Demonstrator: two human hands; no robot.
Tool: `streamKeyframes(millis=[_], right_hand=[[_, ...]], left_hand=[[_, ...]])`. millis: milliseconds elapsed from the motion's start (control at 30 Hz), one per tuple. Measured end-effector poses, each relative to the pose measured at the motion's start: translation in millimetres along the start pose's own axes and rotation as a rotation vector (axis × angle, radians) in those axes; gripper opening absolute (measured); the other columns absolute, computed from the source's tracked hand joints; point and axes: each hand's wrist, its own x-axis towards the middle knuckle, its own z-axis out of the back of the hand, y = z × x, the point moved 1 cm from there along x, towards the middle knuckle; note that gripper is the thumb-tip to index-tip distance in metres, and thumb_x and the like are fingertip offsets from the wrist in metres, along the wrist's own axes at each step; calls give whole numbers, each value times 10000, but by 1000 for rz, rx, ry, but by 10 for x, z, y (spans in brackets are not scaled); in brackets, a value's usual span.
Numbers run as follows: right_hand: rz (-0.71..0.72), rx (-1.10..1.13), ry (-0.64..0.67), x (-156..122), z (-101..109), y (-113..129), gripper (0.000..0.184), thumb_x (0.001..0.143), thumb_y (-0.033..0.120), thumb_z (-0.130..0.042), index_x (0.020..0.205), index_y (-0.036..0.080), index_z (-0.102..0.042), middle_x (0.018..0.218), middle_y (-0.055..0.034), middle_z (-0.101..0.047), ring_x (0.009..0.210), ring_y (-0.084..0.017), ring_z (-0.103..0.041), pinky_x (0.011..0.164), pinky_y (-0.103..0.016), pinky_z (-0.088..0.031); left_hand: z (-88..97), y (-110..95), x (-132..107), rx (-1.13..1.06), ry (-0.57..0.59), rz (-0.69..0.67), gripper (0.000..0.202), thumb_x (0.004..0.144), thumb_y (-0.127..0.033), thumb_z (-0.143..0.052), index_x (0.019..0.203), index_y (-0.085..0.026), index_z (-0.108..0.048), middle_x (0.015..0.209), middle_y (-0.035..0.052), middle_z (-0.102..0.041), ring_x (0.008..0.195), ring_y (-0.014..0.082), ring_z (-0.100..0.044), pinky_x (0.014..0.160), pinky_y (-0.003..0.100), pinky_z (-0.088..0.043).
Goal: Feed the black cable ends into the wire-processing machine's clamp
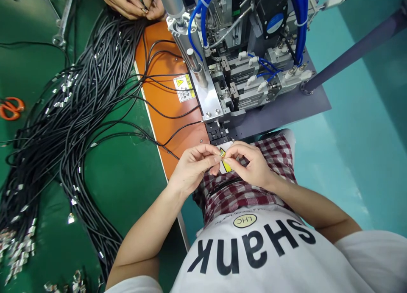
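My left hand (193, 166) and my right hand (251, 163) meet just below the black jaw block (218, 132) of a bench machine (235, 64). Both pinch at the same small spot between their fingertips, where a black cable end (178, 156) comes in from the left. What exactly the fingers grip is too small to make out. A white and yellow warning label (226, 166) shows behind my fingers. My hands hover over my lap in checked cloth.
A big heap of black cables (73, 115) with metal ends covers the green bench (127, 187) at left. Several cables cross an orange plate (165, 98). Orange scissors (11, 107) lie far left. Another person's hands (133, 4) work at the top. Blue air hoses (203, 13) loop over the machine.
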Motion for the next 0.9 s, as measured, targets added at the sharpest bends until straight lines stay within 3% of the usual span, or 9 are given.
streamKeyframes(millis=[200,633,900], right_hand=[[8,-18,-23,10,-9,6,95,907,142,-597,851,217,-608,816,-10,-613,706,-134,-560,671,-287,-469],[39,-53,-17,-16,-46,29,95,901,154,-603,843,229,-595,819,-18,-631,737,-158,-596,698,-313,-486],[19,-66,-39,-29,-35,34,88,903,154,-597,857,228,-594,824,-21,-621,735,-159,-583,693,-316,-482]], left_hand=[[-91,37,-30,-23,-80,-55,160,788,-242,-800,884,-141,-720,679,3,-629,529,56,-505,527,198,-393],[-10,55,-19,-127,20,24,153,752,-222,-828,831,-142,-725,646,7,-642,528,85,-567,535,223,-439],[-81,92,-68,-76,-90,-64,162,748,-240,-835,821,-138,-732,633,17,-665,534,101,-588,549,238,-469]])
